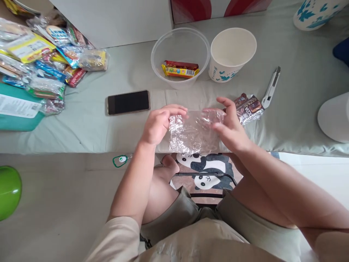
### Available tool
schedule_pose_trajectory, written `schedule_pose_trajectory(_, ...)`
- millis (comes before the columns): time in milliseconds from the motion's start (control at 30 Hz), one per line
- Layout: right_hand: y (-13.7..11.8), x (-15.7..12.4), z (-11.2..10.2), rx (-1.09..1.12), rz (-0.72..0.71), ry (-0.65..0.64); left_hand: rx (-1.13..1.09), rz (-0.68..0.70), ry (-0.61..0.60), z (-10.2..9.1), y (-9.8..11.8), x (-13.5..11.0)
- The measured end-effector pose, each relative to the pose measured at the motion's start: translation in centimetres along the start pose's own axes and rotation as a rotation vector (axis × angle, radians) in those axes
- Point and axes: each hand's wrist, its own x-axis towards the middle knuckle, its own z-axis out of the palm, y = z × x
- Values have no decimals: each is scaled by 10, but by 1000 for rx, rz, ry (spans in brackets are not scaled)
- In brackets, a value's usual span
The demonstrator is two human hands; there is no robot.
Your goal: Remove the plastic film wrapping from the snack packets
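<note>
Pale grey-green cloth point(81, 127) is covering the broad surface in front of me. Wrapped snacks point(54, 69) are sprawling across the left. A dark phone point(128, 102) is lying left of centre; farther back, a clear bowl point(180, 43) and a paper cup point(230, 54) are standing together. Rightward, a cocoa packet point(250, 110) is resting beside a white cutter point(272, 87).

Wears short-sleeved beige shirt point(209, 238) and grey-green shorts point(169, 220).
Has loose left sleeve point(121, 229) ending near the elbow, paler mottled patch point(177, 251) on shirt front, and wide shorts legs with plain hems; leaves both forearms point(136, 173) bare.
</note>
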Motion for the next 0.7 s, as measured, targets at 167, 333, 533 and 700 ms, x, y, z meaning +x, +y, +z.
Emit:
schedule_pose_trajectory(167, -8, 5, 10, -2, 127, 82, -10, -155, 73, 4, 0, 2)
schedule_pose_trajectory(333, -17, 5, 8, 95, 159, 100, -59, -391, -15, 7, 1, 0)
schedule_pose_trajectory(533, -19, 4, 2, -1, 213, 13, 36, -382, -20, 7, 8, -3)
schedule_pose_trajectory(700, -16, 2, -3, 100, 93, 26, -100, -253, 21, 5, 10, 2)
